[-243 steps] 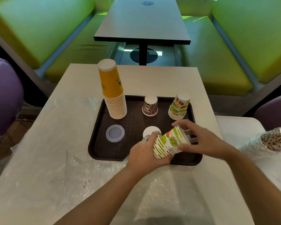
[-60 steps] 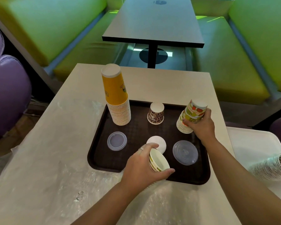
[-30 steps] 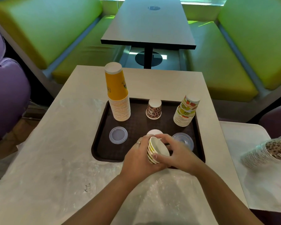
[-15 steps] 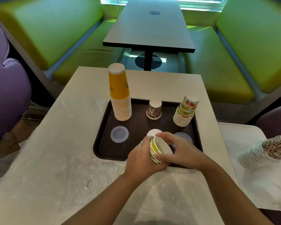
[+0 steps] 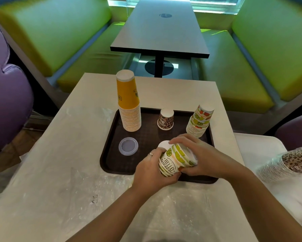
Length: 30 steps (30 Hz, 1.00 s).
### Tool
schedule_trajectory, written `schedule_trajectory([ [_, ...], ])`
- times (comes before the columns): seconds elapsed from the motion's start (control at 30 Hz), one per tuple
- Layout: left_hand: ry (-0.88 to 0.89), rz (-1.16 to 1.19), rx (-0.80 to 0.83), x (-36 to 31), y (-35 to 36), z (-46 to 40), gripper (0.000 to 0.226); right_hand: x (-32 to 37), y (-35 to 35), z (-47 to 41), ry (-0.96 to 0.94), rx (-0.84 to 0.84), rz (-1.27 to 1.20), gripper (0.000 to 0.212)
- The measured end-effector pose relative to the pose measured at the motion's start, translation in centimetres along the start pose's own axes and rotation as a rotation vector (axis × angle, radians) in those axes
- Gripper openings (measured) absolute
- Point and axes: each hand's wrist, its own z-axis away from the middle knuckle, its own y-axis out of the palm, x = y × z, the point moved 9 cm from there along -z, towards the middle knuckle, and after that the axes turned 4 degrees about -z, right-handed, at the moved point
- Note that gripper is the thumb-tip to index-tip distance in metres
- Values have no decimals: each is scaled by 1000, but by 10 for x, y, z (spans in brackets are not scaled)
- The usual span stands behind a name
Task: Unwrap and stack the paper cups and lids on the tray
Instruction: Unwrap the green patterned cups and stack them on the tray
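Head view: both hands over near edge of brown tray (image 5: pixel 111 154), gripping one short stack of fruit-print cups (image 5: pixel 174 160) lying tilted on its side. Left hand (image 5: pixel 152 172) wrapped round the rim end, fingers curled under, ring visible. Right hand (image 5: pixel 200 156) curled over the base end, thumb underneath touching the cup wall. "HELLO" print readable on the outer cup.

On tray, all upside down: tall yellow cup stack (image 5: pixel 129 103) at far left, single leopard-print cup (image 5: pixel 166 119) far middle, second fruit-print stack (image 5: pixel 199 124) far right, leaning slightly. Clear plastic lid (image 5: pixel 128 146) flat on tray near left, apart from the stacks. White lid (image 5: pixel 163 143) just behind the held cups, partly hidden by fingers.

Tray sits on beige table (image 5: pixel 76 137). Loose clear plastic wrap (image 5: pixel 173 206) spread on table in front of tray. Wrapped leopard-print cup stack (image 5: pixel 286 163) lying on its side on adjacent white table (image 5: pixel 255 142) at right, well apart from tray.
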Motion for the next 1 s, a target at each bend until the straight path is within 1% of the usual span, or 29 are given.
schedule_trajectory([
  [0.07, -7, 13, 12, 0, 2, -1, 69, 14, -2, -1, -71, -39, 409, 80],
  [0.1, -11, 27, 9, 0, 1, -2, 69, 19, -2, -2, -99, -61, 528, 81],
  [0.13, -14, 43, 4, 0, 1, -3, 70, 24, 0, -2, -126, -70, 581, 81],
  [0.2, -24, 61, 11, 0, 0, -5, 69, 31, 3, -2, -166, -86, 609, 84],
  [0.27, -33, 51, 23, 1, 1, -5, 70, 26, 2, -3, -208, -137, 646, 91],
  [0.33, -48, 54, 18, 3, 2, -6, 71, 12, -11, -5, -226, -256, 586, 91],
  [0.4, -68, 70, 19, 4, 1, -7, 71, -3, -35, -8, -208, -405, 483, 85],
  [0.53, -84, 53, 48, 4, 1, -8, 73, -40, -93, -15, -39, -721, 152, 74],
  [0.63, -83, 49, 60, 3, 3, -8, 74, -81, -121, -23, 111, -885, -127, 76],
  [0.73, -86, 51, 61, 3, 5, -10, 74, -118, -128, -34, 176, -962, -342, 75],
  [0.8, -96, 52, 66, 5, 6, -11, 74, -138, -122, -42, 222, -959, -415, 73],
  [1.0, -120, 64, 93, 9, 9, -14, 76, -184, -86, -56, 373, -871, -397, 76],
])
